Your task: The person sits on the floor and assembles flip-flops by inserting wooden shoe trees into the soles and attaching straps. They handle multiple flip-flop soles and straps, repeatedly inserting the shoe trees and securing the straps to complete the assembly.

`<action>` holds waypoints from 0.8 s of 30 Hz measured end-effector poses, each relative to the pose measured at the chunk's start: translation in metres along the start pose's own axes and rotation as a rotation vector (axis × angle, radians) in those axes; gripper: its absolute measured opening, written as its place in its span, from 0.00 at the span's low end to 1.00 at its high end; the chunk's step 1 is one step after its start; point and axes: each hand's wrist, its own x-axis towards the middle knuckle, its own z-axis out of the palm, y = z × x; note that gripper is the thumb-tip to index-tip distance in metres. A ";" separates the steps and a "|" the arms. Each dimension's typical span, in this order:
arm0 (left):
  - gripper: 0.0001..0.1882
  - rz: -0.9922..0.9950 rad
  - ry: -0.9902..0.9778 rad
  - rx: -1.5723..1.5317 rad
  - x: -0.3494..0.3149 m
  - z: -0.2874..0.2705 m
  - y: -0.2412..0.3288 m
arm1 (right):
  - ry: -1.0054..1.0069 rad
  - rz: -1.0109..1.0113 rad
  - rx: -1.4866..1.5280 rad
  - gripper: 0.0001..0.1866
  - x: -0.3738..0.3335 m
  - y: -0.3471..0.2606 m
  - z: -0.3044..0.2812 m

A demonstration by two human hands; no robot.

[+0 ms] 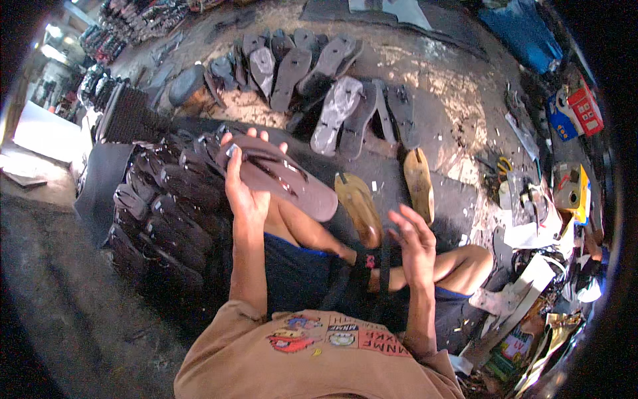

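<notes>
My left hand (246,197) holds a brown flip-flop (292,184) with a dark, glossy strap. Its thumb lies on the toe end and the fingertips show past the far edge. The flip-flop tilts over my bent leg, heel end toward the right. My right hand (415,251) is raised with fingers loosely bent and apart, holding nothing. Just left of that hand lies a yellowish foot-shaped form (359,207), with a slot at its far end. A second such form (419,184) lies beyond the right hand.
At left, dark finished flip-flops (163,213) are heaped up. Several loose soles (291,76) lie on the far floor, one pale and shiny (336,114). On the right are a red box (585,110), a yellow box (582,193), yellow-handled scissors (504,165) and scraps.
</notes>
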 end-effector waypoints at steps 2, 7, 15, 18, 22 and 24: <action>0.20 0.069 -0.045 0.007 0.008 -0.007 -0.001 | 0.031 -0.224 -0.588 0.31 -0.002 0.004 0.024; 0.21 0.157 0.028 0.098 -0.004 -0.004 0.014 | -0.140 -0.228 -0.933 0.49 0.022 0.082 0.053; 0.16 0.003 0.011 -0.114 -0.003 -0.032 0.045 | -0.151 -0.121 -0.735 0.55 0.034 0.131 0.029; 0.20 0.034 -0.044 -0.101 -0.001 -0.032 0.049 | 0.008 0.165 -0.006 0.52 0.026 0.092 0.013; 0.25 0.123 -0.028 -0.012 -0.002 -0.027 0.058 | -0.260 -0.026 0.037 0.44 -0.018 -0.013 0.037; 0.27 0.173 -0.018 0.028 0.005 -0.017 0.052 | -0.217 0.170 0.206 0.41 -0.029 -0.029 0.039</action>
